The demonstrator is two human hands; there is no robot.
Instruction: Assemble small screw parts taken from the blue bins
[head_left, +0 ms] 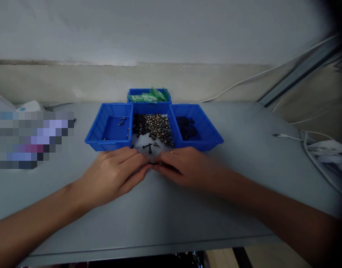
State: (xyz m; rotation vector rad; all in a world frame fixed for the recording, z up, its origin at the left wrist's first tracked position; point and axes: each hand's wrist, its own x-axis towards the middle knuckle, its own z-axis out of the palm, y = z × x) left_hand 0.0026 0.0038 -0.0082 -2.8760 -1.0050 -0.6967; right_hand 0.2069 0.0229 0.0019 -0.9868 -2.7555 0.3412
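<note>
My left hand (115, 175) and my right hand (182, 167) rest on the grey table (160, 216), fingertips meeting in a pinch around a small dark screw (152, 163). Just beyond them lies a heap of mixed black and brass screws (154, 128) on a white sheet, with a few loose black screws (148, 147) close to my fingers. The left blue bin (109, 128) holds only a few screws. Dark screws fill the bottom of the right blue bin (197, 128).
A rear blue bin (149, 97) holds green plastic pieces. White cables (307, 145) and papers lie at the table's right. A white device (3, 111) and a blurred patch sit at the left. The wall stands right behind the bins.
</note>
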